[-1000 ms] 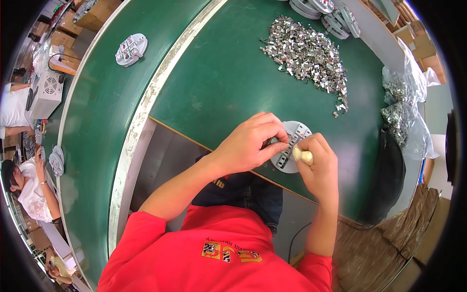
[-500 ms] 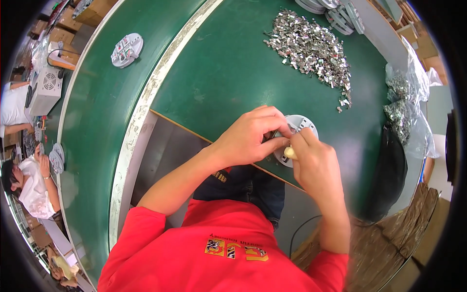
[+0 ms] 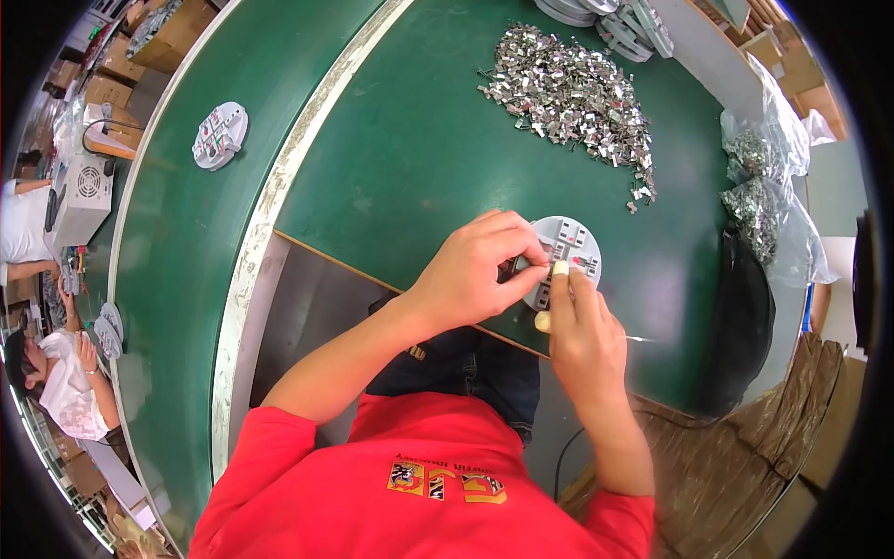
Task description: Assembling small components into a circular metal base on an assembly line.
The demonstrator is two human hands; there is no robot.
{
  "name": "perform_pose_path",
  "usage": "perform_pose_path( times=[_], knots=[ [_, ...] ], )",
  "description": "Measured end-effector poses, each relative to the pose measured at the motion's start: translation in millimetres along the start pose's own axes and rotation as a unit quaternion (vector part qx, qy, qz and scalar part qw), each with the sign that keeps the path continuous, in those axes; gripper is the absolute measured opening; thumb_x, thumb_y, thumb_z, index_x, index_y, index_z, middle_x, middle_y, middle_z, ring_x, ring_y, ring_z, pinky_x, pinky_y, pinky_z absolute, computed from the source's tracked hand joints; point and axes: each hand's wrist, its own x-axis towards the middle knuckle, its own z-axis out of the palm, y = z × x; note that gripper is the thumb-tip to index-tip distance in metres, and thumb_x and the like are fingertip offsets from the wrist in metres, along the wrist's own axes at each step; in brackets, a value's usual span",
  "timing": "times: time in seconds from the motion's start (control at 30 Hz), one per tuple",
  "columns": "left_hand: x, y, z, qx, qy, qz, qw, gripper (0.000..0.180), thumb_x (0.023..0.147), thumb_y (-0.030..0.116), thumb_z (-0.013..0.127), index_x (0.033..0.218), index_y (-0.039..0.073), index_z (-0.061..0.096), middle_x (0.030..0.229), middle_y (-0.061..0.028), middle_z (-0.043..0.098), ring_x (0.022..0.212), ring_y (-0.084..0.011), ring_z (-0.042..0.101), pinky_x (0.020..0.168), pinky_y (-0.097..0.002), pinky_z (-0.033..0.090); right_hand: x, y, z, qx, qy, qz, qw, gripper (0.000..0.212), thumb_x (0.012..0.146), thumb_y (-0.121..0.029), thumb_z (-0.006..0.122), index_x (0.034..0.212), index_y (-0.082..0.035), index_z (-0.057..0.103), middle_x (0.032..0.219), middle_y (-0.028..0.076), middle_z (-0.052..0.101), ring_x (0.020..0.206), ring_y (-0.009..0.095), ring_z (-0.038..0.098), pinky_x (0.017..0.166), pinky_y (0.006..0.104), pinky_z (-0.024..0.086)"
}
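A round light-grey plastic disc (image 3: 584,239) with slotted blocks and small red parts lies near the table's front edge, under both my hands. From its left side my left hand (image 3: 480,270) reaches in, thumb and forefinger pinched at the disc's middle. Whatever is between those fingertips is too small to make out. My right hand (image 3: 587,340) comes from the right, its forefinger stretched onto the disc beside the left fingertips. Cream covers sit on its forefinger and thumb, and the thumb stands apart. The other right fingers are partly hidden.
A heap of small shiny metal pieces (image 3: 577,93) spreads beyond my hands. Grey discs (image 3: 633,28) are stacked at the far right. Clear bags (image 3: 759,186) and a black bag (image 3: 740,326) line the right side. Leftward, another disc (image 3: 221,136) lies on a green belt (image 3: 177,242); a co-worker sits beyond.
My right hand has gone from a closed grip to a stretched forefinger with the thumb apart, uncovering more of the disc. The disc on the belt has moved nearer. The view has shifted slightly.
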Motion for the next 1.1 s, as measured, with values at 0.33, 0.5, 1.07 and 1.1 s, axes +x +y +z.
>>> perform_pose_path(
  times=[0.33, 0.5, 1.07, 1.1],
  knots=[
    [41, -5, -20, -0.063, -0.068, -0.038, 0.995, 0.012, 0.091, 0.011, 0.077, 0.101, 0.004, 0.074, 0.098, -0.0071, 0.069, 0.083, -0.0182, 0.065, 0.073, -0.0289, 0.053, 8, 12, -12, -0.181, -0.080, -0.102, 0.975, 0.027, 0.083, -0.004, 0.065, 0.106, 0.010, 0.068, 0.109, 0.024, 0.066, 0.071, 0.018, 0.062, 0.059, 0.0259, 0.055],
    [103, -30, -33, 0.104, 0.053, 0.017, 0.993, 0.013, 0.094, 0.014, 0.075, 0.104, 0.005, 0.074, 0.099, -0.0074, 0.069, 0.084, -0.0201, 0.067, 0.076, -0.0315, 0.055, -2, 17, -13, -0.097, -0.045, -0.057, 0.993, 0.029, 0.083, -0.004, 0.066, 0.108, 0.010, 0.067, 0.110, 0.023, 0.065, 0.073, 0.019, 0.064, 0.062, 0.0273, 0.057],
    [57, 34, 10, 0.003, 0.106, -0.068, 0.992, 0.011, 0.099, 0.012, 0.073, 0.102, 0.001, 0.074, 0.093, -0.0026, 0.069, 0.082, -0.0107, 0.062, 0.074, -0.0275, 0.051, 23, 38, -23, 0.243, 0.201, 0.100, 0.944, 0.020, 0.090, -0.003, 0.076, 0.108, 0.002, 0.071, 0.100, 0.015, 0.067, 0.072, 0.020, 0.066, 0.059, 0.0315, 0.053],
    [49, 46, 17, -0.070, 0.121, -0.100, 0.985, 0.013, 0.100, 0.011, 0.073, 0.102, -0.001, 0.073, 0.095, -0.0016, 0.069, 0.081, -0.0074, 0.060, 0.073, -0.0252, 0.050, 27, 36, -21, 0.279, 0.240, 0.111, 0.923, 0.016, 0.090, -0.001, 0.076, 0.106, 0.002, 0.072, 0.098, 0.014, 0.067, 0.069, 0.018, 0.065, 0.057, 0.0303, 0.052]
  ],
)
